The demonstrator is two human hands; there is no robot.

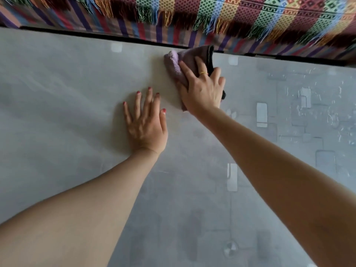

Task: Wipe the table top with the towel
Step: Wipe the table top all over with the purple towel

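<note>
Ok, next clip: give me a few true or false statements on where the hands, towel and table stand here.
1. The right hand presses a folded purple terry towel onto the glossy grey table top. True.
2. The left hand holds a second cloth. False: it lies flat and open on the table, holding nothing.
3. The towel sits near the table's far edge, close to the striped, fringed woven fabric. True.
4. The towel is spread out fully flat. False: it is bunched and folded under the hand.
5. A gold ring shows on a finger of the right hand. True.
</note>
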